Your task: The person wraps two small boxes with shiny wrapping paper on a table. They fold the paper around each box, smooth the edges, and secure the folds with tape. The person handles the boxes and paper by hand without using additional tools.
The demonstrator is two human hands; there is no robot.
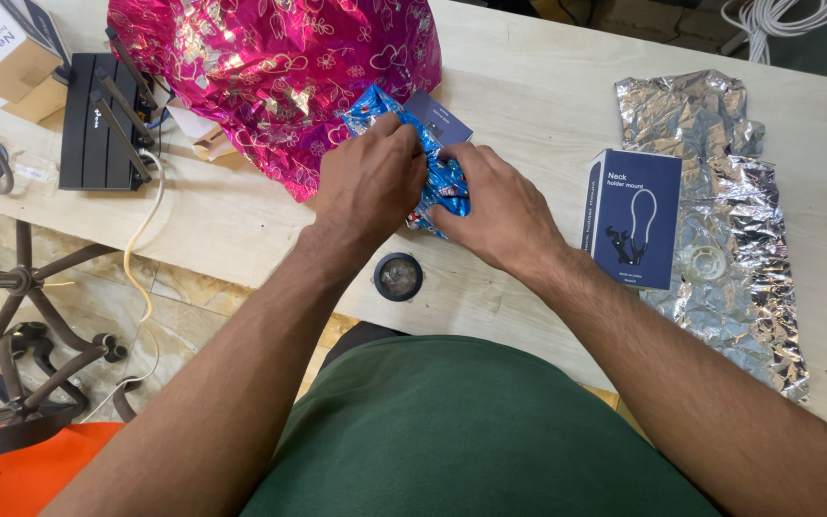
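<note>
On the pale wooden table (528,86) lies a small dark blue box (440,119), partly covered in shiny blue patterned wrapping foil (447,182). My left hand (370,177) presses and pinches the foil at the box's near left side. My right hand (500,206) grips the foil at the near right side, fingers folded over it. Both hands touch each other over the foil. Most of the box is hidden under the foil and my hands.
A crumpled pink foil sheet (270,67) lies just behind the box. A second dark blue box (634,218) rests on silver foil (739,239) at the right. A tape roll (398,277) sits at the near edge. A black router (98,120) and cardboard box (7,48) stand at far left.
</note>
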